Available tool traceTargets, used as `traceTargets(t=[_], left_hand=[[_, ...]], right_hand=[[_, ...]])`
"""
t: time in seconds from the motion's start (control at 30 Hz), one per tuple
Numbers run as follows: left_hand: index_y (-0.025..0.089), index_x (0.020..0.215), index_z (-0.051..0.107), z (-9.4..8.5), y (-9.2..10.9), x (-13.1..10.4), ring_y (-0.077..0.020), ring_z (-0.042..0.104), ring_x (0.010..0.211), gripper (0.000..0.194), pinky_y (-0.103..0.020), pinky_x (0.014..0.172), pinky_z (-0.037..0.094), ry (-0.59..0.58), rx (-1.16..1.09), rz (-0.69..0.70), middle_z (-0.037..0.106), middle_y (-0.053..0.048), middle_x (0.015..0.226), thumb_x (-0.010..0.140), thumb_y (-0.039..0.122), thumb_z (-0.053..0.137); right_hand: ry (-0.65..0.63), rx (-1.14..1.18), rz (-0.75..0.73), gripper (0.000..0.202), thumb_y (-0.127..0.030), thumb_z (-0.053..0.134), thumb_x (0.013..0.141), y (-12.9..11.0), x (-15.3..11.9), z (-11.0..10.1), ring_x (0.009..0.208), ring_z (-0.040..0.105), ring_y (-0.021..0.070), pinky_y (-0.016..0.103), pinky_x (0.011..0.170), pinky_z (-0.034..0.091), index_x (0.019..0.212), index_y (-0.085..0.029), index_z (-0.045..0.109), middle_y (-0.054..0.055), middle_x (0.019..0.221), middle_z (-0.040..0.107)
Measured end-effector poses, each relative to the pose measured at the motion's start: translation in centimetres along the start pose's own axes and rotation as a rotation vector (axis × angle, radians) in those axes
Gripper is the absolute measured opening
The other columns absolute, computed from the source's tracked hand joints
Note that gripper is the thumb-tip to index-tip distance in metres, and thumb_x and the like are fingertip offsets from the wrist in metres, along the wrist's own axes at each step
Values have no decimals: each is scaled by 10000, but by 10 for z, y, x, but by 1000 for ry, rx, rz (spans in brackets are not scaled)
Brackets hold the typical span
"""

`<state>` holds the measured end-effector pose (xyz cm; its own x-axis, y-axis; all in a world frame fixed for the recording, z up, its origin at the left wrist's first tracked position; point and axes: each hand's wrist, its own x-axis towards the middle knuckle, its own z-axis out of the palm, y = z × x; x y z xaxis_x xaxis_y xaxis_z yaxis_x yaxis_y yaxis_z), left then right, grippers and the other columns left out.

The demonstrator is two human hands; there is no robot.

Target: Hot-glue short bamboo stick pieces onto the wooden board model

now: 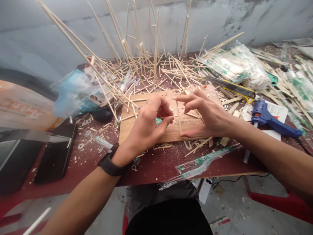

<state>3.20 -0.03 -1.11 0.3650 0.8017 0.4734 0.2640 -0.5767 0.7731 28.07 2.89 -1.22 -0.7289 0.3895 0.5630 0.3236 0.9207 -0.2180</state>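
Above the wooden board (129, 130), my left hand (149, 122) is closed in a pinch on a thin wooden stick, whose short end (174, 116) shows beyond the fingertips and points at the other hand. My right hand (210, 114) spans an upright-looking wooden stick (179, 119), with the index finger at its far end and the thumb at its near end. The two sticks lie close, almost at right angles; whether they touch I cannot tell. A bit of green (158, 121) shows under my left palm. Loose sticks lie on the board beneath my right fingers.
Behind the board stand tall stick frames (156, 49) amid heaped cut sticks. To the right are a yellow-black utility knife (232, 86), a blue glue gun (274, 119) and plastic-wrapped sticks (237, 63). A black phone (56, 153) lies left; clear wrappers (202, 166) lie in front.
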Motion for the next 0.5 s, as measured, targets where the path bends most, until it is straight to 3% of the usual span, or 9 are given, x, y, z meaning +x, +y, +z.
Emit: traceTargets(t=[0.2,0.33,0.43,0.5], left_hand=[[239,999,526,-1,0,0,-139,725,858,208,-319,819,663,-13,-24,-29,637,32,916,907,103,654],[239,994,515,-2,-1,1,-144,746,860,221,-314,819,675,3,-38,-80,656,32,897,891,134,680],[239,984,512,-4,-2,1,-141,750,834,223,-307,797,674,10,-37,-93,677,29,884,882,143,686],[240,980,509,-5,-2,2,-144,746,826,216,-311,776,664,7,-36,-85,687,24,876,886,153,683]], right_hand=[[7,-17,-3,517,-600,769,963,0,-1,0,1205,611,308,508,987,507,1223,-270,467,139,1439,681],[19,-16,25,677,-702,820,874,2,-1,-3,1250,616,340,552,1017,515,1283,-275,491,148,1505,658],[77,-25,54,752,-731,865,806,1,1,-12,1295,631,355,580,1049,521,1294,-287,506,138,1530,644],[152,-48,83,693,-669,888,816,0,3,-22,1266,672,335,562,1036,546,1270,-293,523,119,1470,682]])
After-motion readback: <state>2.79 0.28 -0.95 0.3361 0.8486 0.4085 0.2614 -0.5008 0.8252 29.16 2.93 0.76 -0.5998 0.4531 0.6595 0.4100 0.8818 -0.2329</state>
